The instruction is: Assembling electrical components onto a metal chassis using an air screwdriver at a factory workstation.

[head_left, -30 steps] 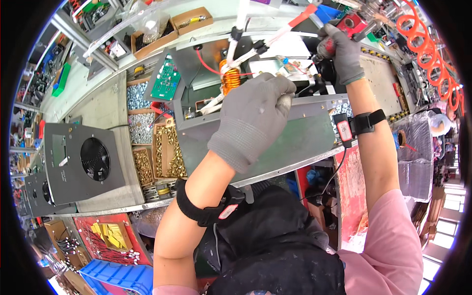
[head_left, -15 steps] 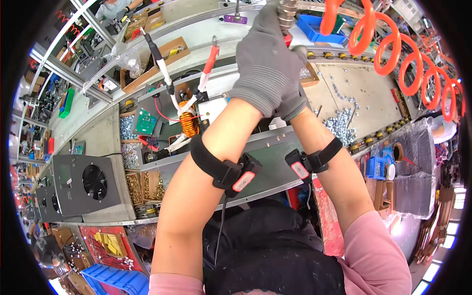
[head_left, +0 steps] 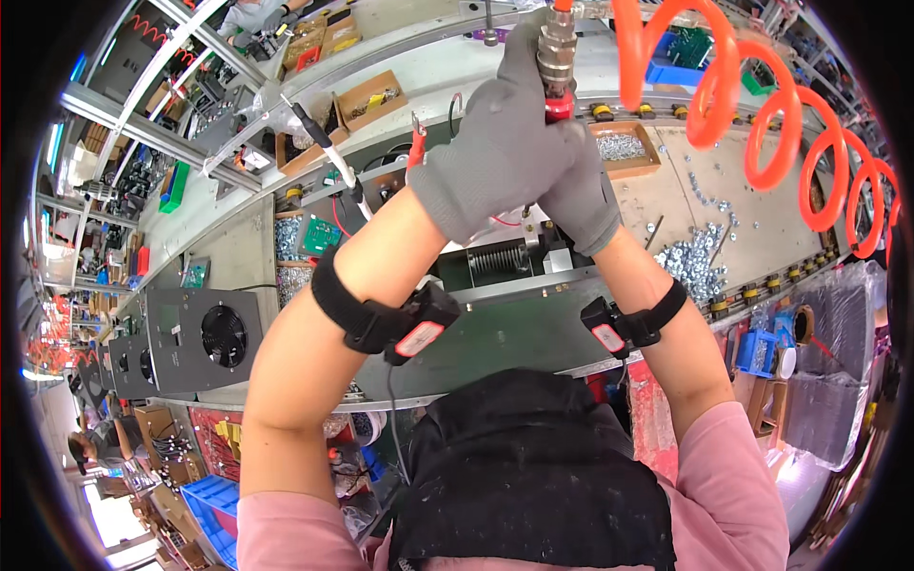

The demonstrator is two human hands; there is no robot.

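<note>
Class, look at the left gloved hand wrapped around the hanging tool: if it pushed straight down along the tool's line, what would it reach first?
Probably the open grey metal chassis with its ribbed heat sink, directly below the left grey-gloved hand gripping the hanging pneumatic tool. Depth is unclear in this fisheye view.

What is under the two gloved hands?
Below the left hand and right hand, a finned metal part sits in an open chassis. The tool body is hidden by their grip.

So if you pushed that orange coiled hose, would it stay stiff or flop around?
The hose would probably give and spring back, since it hangs in loose loops. It looks thin-walled, so likely light. Its end joins the metal fitting that both gloved hands grip, left hand and right hand, so it would tug there.
</note>
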